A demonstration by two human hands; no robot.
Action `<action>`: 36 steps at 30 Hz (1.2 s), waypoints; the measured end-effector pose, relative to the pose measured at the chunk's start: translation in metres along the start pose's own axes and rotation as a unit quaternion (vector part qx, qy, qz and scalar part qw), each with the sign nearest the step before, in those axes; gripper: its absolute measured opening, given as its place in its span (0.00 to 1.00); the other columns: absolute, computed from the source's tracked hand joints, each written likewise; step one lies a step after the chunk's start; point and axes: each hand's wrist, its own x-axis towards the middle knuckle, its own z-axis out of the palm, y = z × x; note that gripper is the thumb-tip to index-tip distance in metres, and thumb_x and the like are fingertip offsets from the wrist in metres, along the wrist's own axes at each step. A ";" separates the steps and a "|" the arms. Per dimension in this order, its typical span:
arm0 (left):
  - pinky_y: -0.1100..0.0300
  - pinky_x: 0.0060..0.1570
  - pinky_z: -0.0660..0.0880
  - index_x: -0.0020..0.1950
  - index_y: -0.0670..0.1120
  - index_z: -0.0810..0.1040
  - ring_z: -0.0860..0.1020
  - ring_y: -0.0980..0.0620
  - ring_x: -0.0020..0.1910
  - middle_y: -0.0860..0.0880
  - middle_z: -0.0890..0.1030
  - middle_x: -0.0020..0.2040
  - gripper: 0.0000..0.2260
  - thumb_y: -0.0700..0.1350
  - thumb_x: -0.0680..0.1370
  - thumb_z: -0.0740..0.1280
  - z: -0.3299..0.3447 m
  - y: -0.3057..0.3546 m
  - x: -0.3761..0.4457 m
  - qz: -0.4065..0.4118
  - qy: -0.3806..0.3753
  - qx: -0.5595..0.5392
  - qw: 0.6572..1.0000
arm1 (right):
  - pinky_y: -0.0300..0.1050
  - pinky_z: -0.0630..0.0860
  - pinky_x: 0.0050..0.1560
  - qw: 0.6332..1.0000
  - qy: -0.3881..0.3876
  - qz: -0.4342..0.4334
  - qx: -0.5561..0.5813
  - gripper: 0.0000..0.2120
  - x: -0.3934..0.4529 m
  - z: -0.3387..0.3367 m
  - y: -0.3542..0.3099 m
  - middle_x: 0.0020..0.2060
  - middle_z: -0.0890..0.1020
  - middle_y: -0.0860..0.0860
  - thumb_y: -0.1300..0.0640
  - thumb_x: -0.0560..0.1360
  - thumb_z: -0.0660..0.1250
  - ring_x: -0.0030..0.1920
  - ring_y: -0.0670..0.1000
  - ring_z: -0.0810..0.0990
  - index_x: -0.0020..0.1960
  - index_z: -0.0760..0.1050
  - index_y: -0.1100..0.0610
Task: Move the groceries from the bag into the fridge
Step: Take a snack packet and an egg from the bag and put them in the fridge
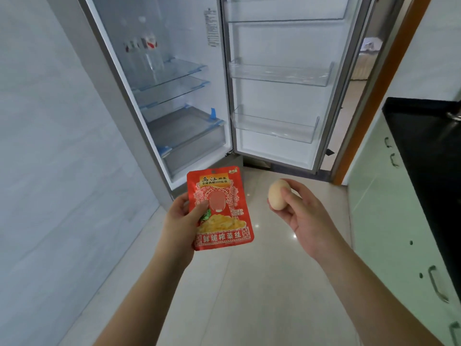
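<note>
The tall silver fridge point(139, 101) stands with its door swung fully open; all positions below are given relative to it. The left hand point(178, 221) is closed on a flat red foil snack packet point(220, 211), thumb across the front face, held upright just in front of the fridge's bottom corner. The right hand point(298, 216) is closed on a smooth beige egg point(279, 194), fingertips cradling it, in front of the open door. The grocery bag is not in view.

Step in hand, as judged: carry both items to the fridge and place them.

1. Lay the packet flat on a glass shelf point(172, 72), toward the rear.
2. Keep a light, even hold on the egg; excess pressure is likely to crack it.
3. Seat the egg in a clear plastic door bin point(279, 73), against a wall, so it cannot roll.
4. Release only once each item rests stable.
</note>
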 end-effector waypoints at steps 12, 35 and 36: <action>0.53 0.34 0.81 0.64 0.48 0.73 0.86 0.45 0.42 0.46 0.83 0.54 0.15 0.47 0.78 0.69 -0.025 0.040 0.147 -0.010 0.048 -0.058 0.997 | 0.45 0.79 0.55 0.997 -0.073 -0.010 0.020 0.20 0.164 0.078 0.002 0.61 0.78 0.57 0.52 0.72 0.69 0.60 0.56 0.80 0.62 0.75 0.56; 0.45 0.44 0.82 0.65 0.48 0.75 0.85 0.42 0.46 0.44 0.84 0.54 0.16 0.43 0.78 0.69 -0.003 0.057 0.416 -0.076 0.126 -0.126 0.981 | 0.51 0.78 0.59 0.990 -0.123 0.017 -0.070 0.17 0.446 0.127 0.018 0.60 0.78 0.53 0.45 0.72 0.70 0.60 0.54 0.79 0.60 0.76 0.47; 0.44 0.44 0.82 0.65 0.48 0.75 0.85 0.41 0.47 0.44 0.84 0.54 0.16 0.43 0.78 0.69 0.002 0.056 0.429 -0.082 0.138 -0.132 0.978 | 0.50 0.78 0.58 0.989 -0.128 0.019 -0.070 0.20 0.459 0.127 0.018 0.60 0.78 0.53 0.41 0.70 0.71 0.60 0.54 0.79 0.59 0.77 0.45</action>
